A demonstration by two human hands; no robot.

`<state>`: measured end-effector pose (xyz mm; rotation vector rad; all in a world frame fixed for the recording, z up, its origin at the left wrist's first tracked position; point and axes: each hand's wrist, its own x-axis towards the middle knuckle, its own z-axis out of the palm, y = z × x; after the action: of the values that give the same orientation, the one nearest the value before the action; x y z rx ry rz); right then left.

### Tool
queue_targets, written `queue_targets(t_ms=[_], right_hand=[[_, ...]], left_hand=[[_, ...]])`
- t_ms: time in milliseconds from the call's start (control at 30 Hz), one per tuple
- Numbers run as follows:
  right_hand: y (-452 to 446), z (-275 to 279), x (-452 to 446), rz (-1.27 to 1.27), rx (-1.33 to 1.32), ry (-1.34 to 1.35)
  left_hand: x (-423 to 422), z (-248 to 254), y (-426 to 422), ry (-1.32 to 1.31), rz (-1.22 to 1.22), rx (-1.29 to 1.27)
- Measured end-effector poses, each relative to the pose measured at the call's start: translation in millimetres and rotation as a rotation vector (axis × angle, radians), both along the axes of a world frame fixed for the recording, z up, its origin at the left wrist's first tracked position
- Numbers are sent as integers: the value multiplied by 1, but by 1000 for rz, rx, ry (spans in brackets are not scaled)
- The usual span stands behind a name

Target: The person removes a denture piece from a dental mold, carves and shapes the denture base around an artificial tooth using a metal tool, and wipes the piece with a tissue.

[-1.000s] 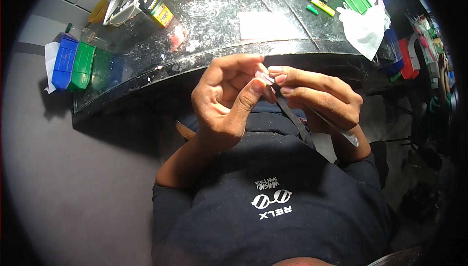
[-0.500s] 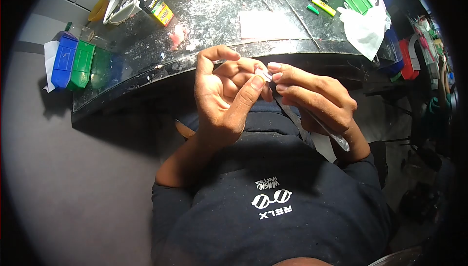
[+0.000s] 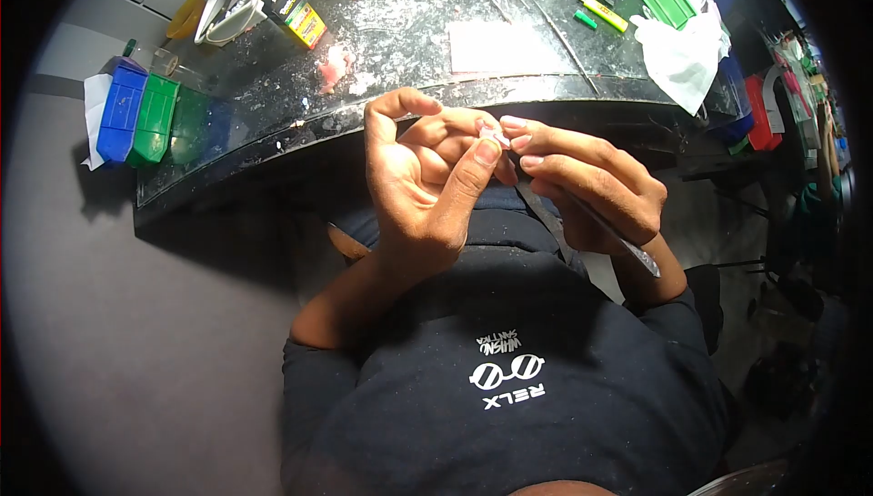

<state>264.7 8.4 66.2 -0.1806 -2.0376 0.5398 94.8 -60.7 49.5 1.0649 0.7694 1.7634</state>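
Note:
My left hand (image 3: pixel 423 173) is raised palm-up in front of the bench edge. Its thumb and fingertips pinch a small whitish-pink piece (image 3: pixel 492 135), partly covered by the thumb. Close beside it, my right hand (image 3: pixel 600 182) is wrapped around a slim metal carving tool (image 3: pixel 641 255). The tool's flattened end sticks out below that hand, toward the wrist. Its other end points at the small piece, but the fingers hide whether they touch. My left index finger is curled away from the piece.
On the dusty black bench (image 3: pixel 391 41) lie a white sheet (image 3: pixel 500 46), thin rods (image 3: pixel 564 37), a pink lump (image 3: pixel 335 67), a yellow lighter (image 3: pixel 605 14) and a white cloth (image 3: pixel 682 55). A boxed packet (image 3: pixel 296 16) stands left; blue (image 3: pixel 123 114) and green bins (image 3: pixel 155 120) hang at the left edge.
The left thumb has shifted slightly right and up over the small piece. The tool's flattened end has swung a little to the right. Both grips stay the same.

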Motion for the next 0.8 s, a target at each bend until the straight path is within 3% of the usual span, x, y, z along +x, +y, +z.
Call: queue_targets(t_ms=[467, 800], right_hand=[[9, 6, 10, 31, 117, -103], [2, -4, 6, -29, 6, -37]], left_hand=[[-8, -3, 2, -133, -175, -68], [2, -3, 1, -53, -41, -39]])
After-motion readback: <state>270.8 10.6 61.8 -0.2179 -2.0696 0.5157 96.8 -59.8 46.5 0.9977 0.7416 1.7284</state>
